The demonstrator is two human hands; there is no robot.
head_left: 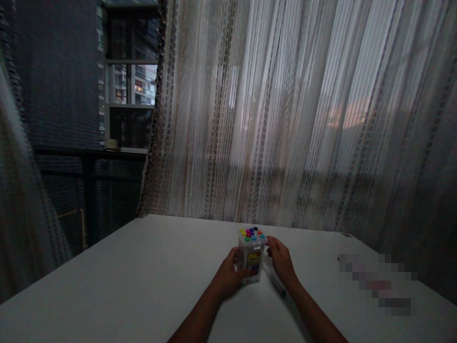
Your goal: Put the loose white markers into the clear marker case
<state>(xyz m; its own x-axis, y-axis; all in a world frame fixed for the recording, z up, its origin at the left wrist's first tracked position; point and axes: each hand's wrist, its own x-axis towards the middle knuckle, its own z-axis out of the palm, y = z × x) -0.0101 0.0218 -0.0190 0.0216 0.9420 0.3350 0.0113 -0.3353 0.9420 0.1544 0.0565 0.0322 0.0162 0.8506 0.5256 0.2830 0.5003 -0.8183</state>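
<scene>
A clear plastic marker box [253, 275] with a yellow and purple label stands upright on the white table. The coloured ends of several markers [253, 233] show at its top. My left hand [228, 276] is wrapped around the box's left side and lower front, thumb across the front. At the upper right edge of the box, my right hand [282, 259] has its fingers curled, the fingertips against the rim; exactly what they pinch is partly hidden. Below my right hand, a white marker [274, 280] with a dark green end lies slantwise on the table, beside the box.
The white table [150, 276] reaches back to a sheer striped curtain [221, 119]. On the right side lies a blurred-out, pixelated item [378, 286]. A small flat dark thing [346, 235] sits at the far right edge. A railing [89, 162] and window show at left.
</scene>
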